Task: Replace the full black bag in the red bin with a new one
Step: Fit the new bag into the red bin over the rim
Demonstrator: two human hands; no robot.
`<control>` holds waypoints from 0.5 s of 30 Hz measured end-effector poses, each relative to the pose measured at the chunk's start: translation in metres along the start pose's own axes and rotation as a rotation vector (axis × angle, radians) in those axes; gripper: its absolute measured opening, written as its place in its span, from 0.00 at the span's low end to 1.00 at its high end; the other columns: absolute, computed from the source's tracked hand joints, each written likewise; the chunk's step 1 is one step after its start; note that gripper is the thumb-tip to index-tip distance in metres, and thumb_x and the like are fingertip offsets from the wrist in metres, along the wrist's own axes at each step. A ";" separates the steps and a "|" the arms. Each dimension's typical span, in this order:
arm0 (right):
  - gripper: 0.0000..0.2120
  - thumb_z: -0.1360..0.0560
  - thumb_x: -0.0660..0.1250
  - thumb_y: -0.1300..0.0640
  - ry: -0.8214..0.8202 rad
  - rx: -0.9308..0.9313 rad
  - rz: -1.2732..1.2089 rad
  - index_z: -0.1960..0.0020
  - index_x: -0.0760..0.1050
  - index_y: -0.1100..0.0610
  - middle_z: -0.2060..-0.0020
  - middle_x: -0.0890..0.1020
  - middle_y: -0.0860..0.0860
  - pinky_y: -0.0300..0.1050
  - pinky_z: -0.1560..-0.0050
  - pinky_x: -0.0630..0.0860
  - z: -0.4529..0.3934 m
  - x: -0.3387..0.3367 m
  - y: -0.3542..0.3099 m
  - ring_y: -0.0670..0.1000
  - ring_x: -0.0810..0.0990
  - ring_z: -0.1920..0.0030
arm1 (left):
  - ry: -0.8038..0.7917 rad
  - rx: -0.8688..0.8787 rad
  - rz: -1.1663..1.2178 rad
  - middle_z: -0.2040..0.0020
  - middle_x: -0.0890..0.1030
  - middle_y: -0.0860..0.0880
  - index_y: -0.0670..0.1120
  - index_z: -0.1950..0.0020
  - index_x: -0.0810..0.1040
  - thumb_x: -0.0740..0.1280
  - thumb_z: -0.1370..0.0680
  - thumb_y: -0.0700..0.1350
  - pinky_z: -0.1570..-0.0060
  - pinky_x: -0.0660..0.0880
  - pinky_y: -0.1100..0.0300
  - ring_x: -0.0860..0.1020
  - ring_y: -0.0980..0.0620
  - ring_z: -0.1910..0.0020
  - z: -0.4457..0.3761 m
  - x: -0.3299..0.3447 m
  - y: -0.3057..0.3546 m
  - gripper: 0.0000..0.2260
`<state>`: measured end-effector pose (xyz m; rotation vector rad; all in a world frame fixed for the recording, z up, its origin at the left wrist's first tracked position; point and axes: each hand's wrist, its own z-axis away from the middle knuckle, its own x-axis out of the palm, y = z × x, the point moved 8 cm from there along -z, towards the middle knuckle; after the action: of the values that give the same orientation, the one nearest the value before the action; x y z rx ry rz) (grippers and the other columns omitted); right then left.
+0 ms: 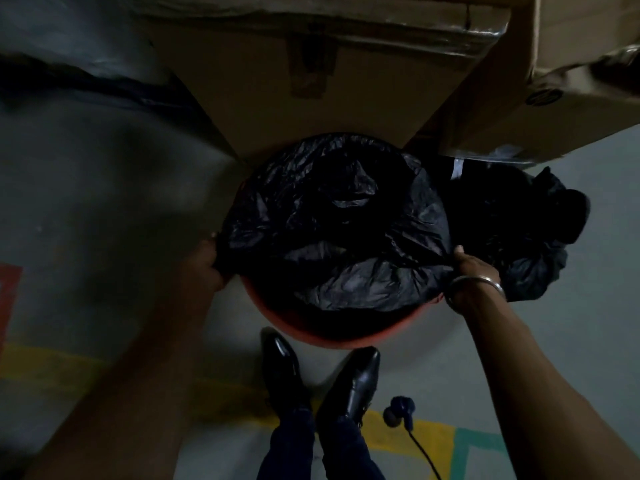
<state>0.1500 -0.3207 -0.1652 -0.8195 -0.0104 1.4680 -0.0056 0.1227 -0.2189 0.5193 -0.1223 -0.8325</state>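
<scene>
Both hands pinch the new bag (pixel 332 237) over the red bin (pixel 325 332), left hand (pixel 211 261) at nine o'clock, right hand (pixel 471 268) at three. Thin, slippery film looks likely to slide; best gripped at the hem. Full bag (pixel 519 233) sits beside, at three o'clock.

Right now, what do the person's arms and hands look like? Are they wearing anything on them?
Both arms are bare, with no sleeves and no gloves in view. The left hand has nothing on it that shows. Just behind the right hand a plain, round silver-coloured metal bangle circles the wrist. The light is dim, so finer marks cannot be made out.
</scene>
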 end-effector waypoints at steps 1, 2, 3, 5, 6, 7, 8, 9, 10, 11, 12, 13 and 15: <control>0.12 0.21 0.66 0.52 0.012 0.001 -0.016 0.50 0.79 0.62 0.49 0.80 0.54 0.43 0.53 0.73 0.003 0.002 -0.001 0.53 0.77 0.52 | -0.002 0.014 0.002 0.33 0.76 0.41 0.43 0.30 0.73 0.57 0.18 0.52 0.40 0.76 0.48 0.76 0.42 0.35 0.001 0.005 0.000 0.21; 0.13 0.22 0.67 0.51 -0.003 0.024 -0.051 0.57 0.79 0.61 0.52 0.81 0.56 0.47 0.52 0.76 0.005 0.004 0.001 0.55 0.78 0.55 | -0.016 0.019 0.001 0.35 0.77 0.42 0.44 0.31 0.74 0.56 0.18 0.56 0.41 0.76 0.49 0.77 0.42 0.37 0.008 0.011 -0.001 0.22; 0.14 0.23 0.68 0.49 -0.011 0.027 -0.091 0.61 0.77 0.59 0.56 0.82 0.56 0.49 0.54 0.78 0.008 0.006 0.002 0.56 0.79 0.58 | -0.043 0.014 0.011 0.38 0.79 0.43 0.46 0.33 0.76 0.56 0.19 0.62 0.43 0.76 0.49 0.79 0.43 0.41 0.014 0.017 -0.002 0.25; 0.17 0.26 0.71 0.46 -0.031 -0.008 -0.177 0.64 0.76 0.58 0.64 0.81 0.54 0.47 0.62 0.79 0.008 0.005 0.004 0.54 0.80 0.65 | -0.100 0.037 0.021 0.41 0.81 0.48 0.52 0.37 0.80 0.58 0.24 0.68 0.43 0.77 0.50 0.80 0.47 0.43 0.022 0.017 -0.010 0.26; 0.17 0.27 0.72 0.46 -0.033 -0.036 -0.205 0.64 0.76 0.59 0.67 0.81 0.53 0.43 0.66 0.79 0.010 0.004 0.004 0.52 0.80 0.68 | -0.111 0.058 0.010 0.40 0.81 0.50 0.55 0.38 0.80 0.61 0.25 0.68 0.41 0.76 0.50 0.79 0.48 0.40 0.025 0.017 -0.013 0.24; 0.16 0.27 0.72 0.47 -0.033 -0.079 -0.225 0.64 0.76 0.59 0.70 0.81 0.52 0.39 0.71 0.78 0.012 0.003 0.003 0.49 0.80 0.72 | -0.096 0.088 -0.002 0.39 0.81 0.52 0.55 0.39 0.81 0.65 0.27 0.67 0.39 0.75 0.50 0.78 0.49 0.39 0.025 0.009 -0.017 0.23; 0.15 0.27 0.72 0.48 -0.041 -0.113 -0.231 0.63 0.76 0.59 0.73 0.80 0.50 0.35 0.74 0.76 0.015 0.003 0.002 0.45 0.79 0.75 | -0.067 0.089 0.016 0.41 0.81 0.51 0.53 0.40 0.81 0.68 0.27 0.64 0.39 0.75 0.51 0.79 0.49 0.39 0.028 0.005 -0.021 0.21; 0.14 0.27 0.73 0.50 -0.051 -0.144 -0.244 0.63 0.75 0.59 0.76 0.80 0.48 0.34 0.75 0.75 0.019 0.003 0.002 0.43 0.78 0.77 | -0.059 0.077 0.062 0.43 0.82 0.50 0.50 0.41 0.82 0.69 0.26 0.61 0.40 0.75 0.51 0.80 0.48 0.41 0.028 0.003 -0.028 0.20; 0.13 0.27 0.73 0.50 -0.064 -0.165 -0.247 0.63 0.76 0.58 0.76 0.80 0.46 0.34 0.73 0.75 0.022 0.002 0.003 0.42 0.78 0.77 | -0.056 0.058 0.102 0.44 0.83 0.48 0.48 0.42 0.82 0.70 0.26 0.59 0.41 0.76 0.50 0.80 0.47 0.42 0.028 0.001 -0.034 0.19; 0.13 0.28 0.74 0.50 -0.079 -0.178 -0.239 0.63 0.76 0.57 0.75 0.80 0.46 0.35 0.70 0.76 0.023 0.001 0.005 0.42 0.79 0.75 | -0.047 0.050 0.152 0.44 0.83 0.46 0.48 0.41 0.82 0.70 0.25 0.57 0.42 0.76 0.49 0.81 0.46 0.43 0.032 0.002 -0.036 0.18; 0.12 0.29 0.75 0.49 -0.103 -0.180 -0.229 0.63 0.77 0.56 0.73 0.81 0.47 0.38 0.66 0.76 0.022 0.001 0.008 0.44 0.79 0.73 | -0.026 0.032 0.191 0.45 0.84 0.46 0.47 0.40 0.81 0.70 0.24 0.54 0.44 0.77 0.49 0.81 0.46 0.44 0.037 0.004 -0.038 0.16; 0.13 0.29 0.75 0.49 -0.126 -0.177 -0.208 0.65 0.76 0.55 0.71 0.81 0.49 0.41 0.63 0.76 0.024 0.000 0.011 0.47 0.79 0.71 | -0.009 0.020 0.231 0.45 0.83 0.46 0.45 0.39 0.79 0.69 0.23 0.51 0.46 0.78 0.51 0.81 0.47 0.44 0.038 0.002 -0.042 0.16; 0.14 0.29 0.75 0.49 -0.186 -0.134 -0.186 0.68 0.74 0.53 0.68 0.80 0.51 0.46 0.60 0.77 0.026 0.000 0.018 0.50 0.78 0.66 | 0.009 -0.008 0.268 0.46 0.83 0.46 0.45 0.39 0.78 0.67 0.21 0.49 0.50 0.77 0.54 0.80 0.48 0.46 0.045 0.003 -0.047 0.13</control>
<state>0.1218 -0.3104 -0.1544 -0.7657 -0.3199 1.3724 -0.0485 0.0766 -0.2034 0.4865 -0.1757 -0.5683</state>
